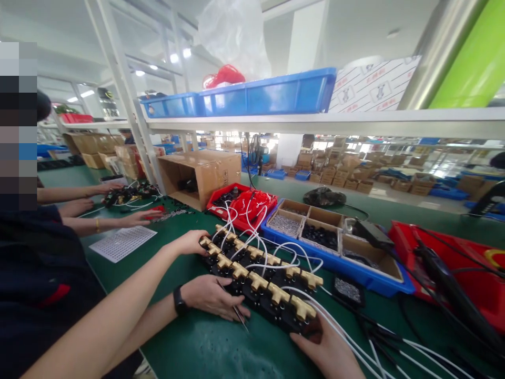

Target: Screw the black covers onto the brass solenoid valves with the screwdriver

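Two rows of brass tee fittings on black bases [258, 281], with white wires looping over them, lie slantwise on the green bench. My left hand [188, 243] is closed on their far left end. At the near right end, my right hand [329, 347] grips the last unit, its thumb on the near side and its fingers partly hidden behind. Between my hands, near the front row, is another hand [203, 295] with a black watch, apparently a co-worker's. It holds thin metal tweezers [241, 319] pointing down toward the bench. That arm passes behind my left forearm.
Behind the fittings stand a red tray [219, 211] of parts and a blue tray [371, 280] with divided compartments. A red bin [400, 245] and black cables are at right. Co-workers' hands [144, 217] work at left, near a perforated white sheet [122, 245]. A shelf [252, 125] hangs above.
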Action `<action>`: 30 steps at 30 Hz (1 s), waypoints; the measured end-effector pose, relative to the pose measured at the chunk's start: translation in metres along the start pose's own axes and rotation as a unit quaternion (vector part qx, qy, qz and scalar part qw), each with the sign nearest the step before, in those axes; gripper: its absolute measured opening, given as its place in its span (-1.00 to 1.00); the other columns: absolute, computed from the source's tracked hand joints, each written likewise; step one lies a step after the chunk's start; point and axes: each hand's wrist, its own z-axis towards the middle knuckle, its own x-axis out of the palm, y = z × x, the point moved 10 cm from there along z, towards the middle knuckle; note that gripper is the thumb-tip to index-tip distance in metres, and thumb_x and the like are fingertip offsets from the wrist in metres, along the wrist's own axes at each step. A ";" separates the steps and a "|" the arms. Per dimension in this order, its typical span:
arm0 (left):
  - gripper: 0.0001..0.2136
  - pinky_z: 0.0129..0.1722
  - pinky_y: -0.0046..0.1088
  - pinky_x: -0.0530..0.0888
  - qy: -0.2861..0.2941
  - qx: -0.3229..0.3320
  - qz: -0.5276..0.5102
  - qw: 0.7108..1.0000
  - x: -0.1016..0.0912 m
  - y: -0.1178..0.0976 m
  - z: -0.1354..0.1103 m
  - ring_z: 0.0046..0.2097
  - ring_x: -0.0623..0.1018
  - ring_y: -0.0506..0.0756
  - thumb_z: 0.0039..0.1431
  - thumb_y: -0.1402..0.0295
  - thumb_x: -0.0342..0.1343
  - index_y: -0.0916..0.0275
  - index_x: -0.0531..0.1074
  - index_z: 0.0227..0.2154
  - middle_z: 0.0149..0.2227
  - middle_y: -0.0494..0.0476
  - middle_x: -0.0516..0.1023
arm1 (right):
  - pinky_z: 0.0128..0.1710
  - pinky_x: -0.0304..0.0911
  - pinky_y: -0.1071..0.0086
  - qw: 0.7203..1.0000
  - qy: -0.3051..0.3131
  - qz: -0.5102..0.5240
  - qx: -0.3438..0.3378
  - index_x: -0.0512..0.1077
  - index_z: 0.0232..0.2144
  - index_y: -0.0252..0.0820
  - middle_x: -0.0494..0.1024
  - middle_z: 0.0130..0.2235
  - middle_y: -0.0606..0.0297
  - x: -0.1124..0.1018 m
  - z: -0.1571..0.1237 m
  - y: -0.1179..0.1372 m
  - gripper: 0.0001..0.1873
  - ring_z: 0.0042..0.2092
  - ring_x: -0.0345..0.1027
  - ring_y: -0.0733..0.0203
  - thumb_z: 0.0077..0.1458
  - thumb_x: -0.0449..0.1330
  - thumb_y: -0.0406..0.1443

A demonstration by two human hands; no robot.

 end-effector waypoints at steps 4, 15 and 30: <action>-0.51 -0.10 -0.10 0.57 -0.172 -0.024 0.055 0.983 -0.053 -0.004 -0.035 0.00 0.61 0.29 0.12 -0.17 0.08 0.19 0.54 -0.27 -0.12 0.11 0.65 | -0.23 0.47 0.14 0.997 0.017 0.062 0.037 0.32 0.09 -0.33 0.57 -0.24 0.16 0.001 0.000 0.001 -0.19 -0.29 0.50 -0.03 -0.24 0.24 -0.09; -0.53 -0.43 -0.36 0.58 -0.421 -0.028 0.304 0.854 -0.163 -0.054 -0.063 -0.19 0.56 0.24 -0.32 0.20 0.38 0.23 0.36 -0.31 -0.31 0.04 0.47 | -0.10 0.47 0.13 0.993 0.053 0.094 0.039 0.39 0.07 -0.25 0.58 -0.10 0.12 -0.020 -0.012 0.017 -0.25 -0.16 0.51 -0.06 -0.28 0.29 -0.26; -0.57 -0.23 -0.33 0.41 -0.407 -0.027 0.424 0.808 -0.056 -0.034 -0.067 -0.20 0.57 0.28 -0.21 0.01 0.23 0.17 0.40 -0.30 -0.31 0.08 0.61 | 0.10 0.38 0.21 0.989 0.089 0.080 0.086 0.40 0.11 -0.28 0.44 0.16 0.02 -0.088 -0.083 -0.035 -0.25 0.06 0.44 -0.07 -0.22 0.34 -0.31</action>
